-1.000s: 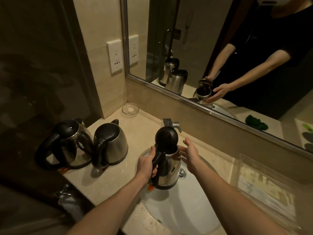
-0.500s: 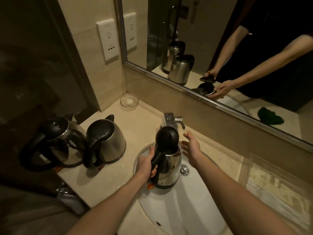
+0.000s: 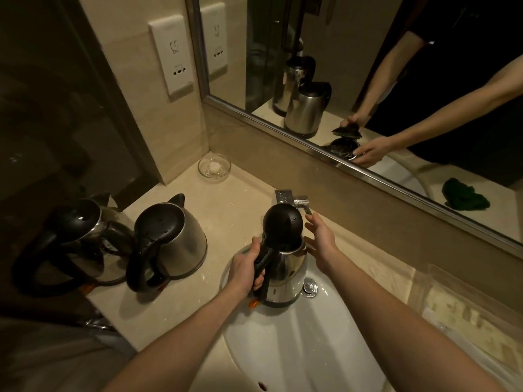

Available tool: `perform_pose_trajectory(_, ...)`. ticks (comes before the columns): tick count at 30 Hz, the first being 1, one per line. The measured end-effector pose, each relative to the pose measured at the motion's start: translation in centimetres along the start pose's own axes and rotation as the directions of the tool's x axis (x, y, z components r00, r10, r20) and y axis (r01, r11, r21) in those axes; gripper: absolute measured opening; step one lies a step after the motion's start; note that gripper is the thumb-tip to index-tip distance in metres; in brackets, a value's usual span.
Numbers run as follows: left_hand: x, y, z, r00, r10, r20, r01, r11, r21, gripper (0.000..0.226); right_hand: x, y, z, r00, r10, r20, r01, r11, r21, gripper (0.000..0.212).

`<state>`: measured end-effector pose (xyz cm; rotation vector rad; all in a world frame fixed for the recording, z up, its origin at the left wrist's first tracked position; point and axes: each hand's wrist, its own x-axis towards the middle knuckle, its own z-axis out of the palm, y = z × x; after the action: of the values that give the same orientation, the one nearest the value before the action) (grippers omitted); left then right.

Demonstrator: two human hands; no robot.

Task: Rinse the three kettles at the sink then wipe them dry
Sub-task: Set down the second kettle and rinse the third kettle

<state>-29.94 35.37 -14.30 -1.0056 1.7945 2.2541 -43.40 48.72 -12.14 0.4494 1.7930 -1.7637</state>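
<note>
Stainless steel gleams at lower centre of the head view. The held kettle [image 3: 288,267] is upright at the far side of the white sink [image 3: 297,349], black lid [image 3: 283,224] flipped up. Whether it rests in the basin, I can't tell. The left hand [image 3: 244,268] is wrapped round the black handle, fingers curled tight. The right hand [image 3: 321,239] hovers just right of the lid, fingers straight and spread, holding nothing. Its tips are close to the chrome faucet [image 3: 291,197], contact unclear.

At middle left, two more kettles sit on the beige table [image 3: 240,193], lids down: the nearer kettle [image 3: 178,239] just beside the far-left kettle [image 3: 82,241]. A glass dish [image 3: 214,166] sits in the corner. At upper right, the mirror [image 3: 353,52] reflects a green cloth [image 3: 464,193].
</note>
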Motion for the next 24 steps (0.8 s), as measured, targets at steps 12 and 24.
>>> perform_pose_trajectory(12,-0.31,0.30,-0.06,1.000,0.009,0.021,-0.010,0.999,0.040,0.064,0.43,0.55,-0.60,1.000,-0.016,-0.006,0.016,1.000,-0.011,0.054)
perform_pose_trajectory(24,-0.66,0.86,0.00,0.999,0.025,0.026,-0.026,0.998,0.057,0.068,0.58,0.20,-0.85,1.000,-0.007,-0.022,0.006,1.000,-0.015,0.056)
